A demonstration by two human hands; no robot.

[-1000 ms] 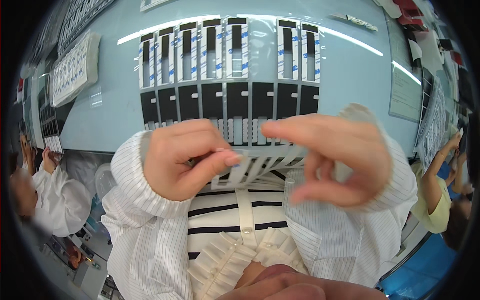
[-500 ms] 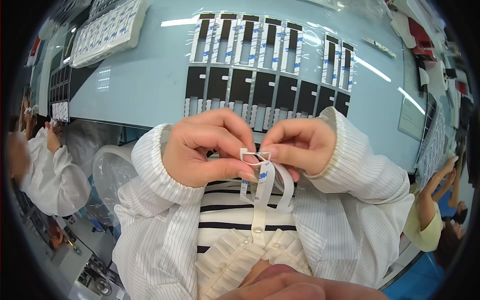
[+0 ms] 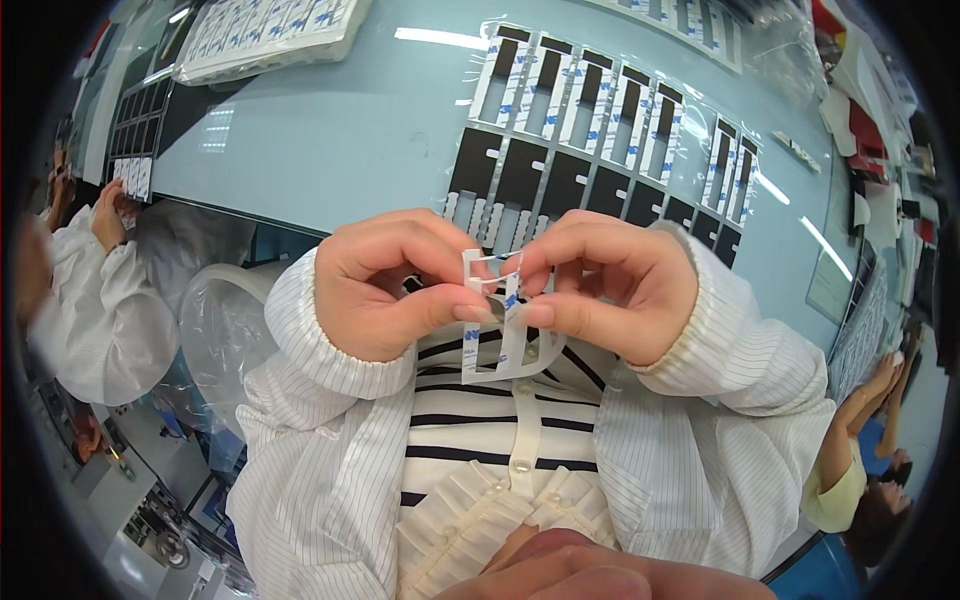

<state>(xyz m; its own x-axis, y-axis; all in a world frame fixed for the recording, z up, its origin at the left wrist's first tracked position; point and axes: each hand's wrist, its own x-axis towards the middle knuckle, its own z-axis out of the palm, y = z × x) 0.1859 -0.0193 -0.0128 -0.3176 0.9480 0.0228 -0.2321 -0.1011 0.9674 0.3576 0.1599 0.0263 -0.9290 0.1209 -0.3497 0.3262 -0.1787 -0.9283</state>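
Note:
Close in front of my chest, just off the table's near edge, I hold a white rectangular adhesive frame (image 3: 471, 340) with blue print, its strips hanging down. My left hand (image 3: 395, 285) pinches its upper left part between thumb and fingers. The thumb and fingertips of my right hand (image 3: 610, 290) close on the upper right part. A thin strip spans between the two hands at the top, and another strip curls behind below. Whether the curling strip is liner or part of the frame I cannot tell.
Beyond my hands, rows of black panels (image 3: 520, 175) and white-and-blue adhesive frames (image 3: 545, 90) lie on the pale blue table (image 3: 330, 150). A white tray (image 3: 270, 65) of similar pieces stands far left. Co-workers sit at left (image 3: 110, 310) and right (image 3: 840, 450). A plastic-lined bin (image 3: 225, 310) stands left.
The frame is now raised and turned so its strips hang straighter between my hands. My right hand has shifted its hold. The table's contents appear shifted to the right in view.

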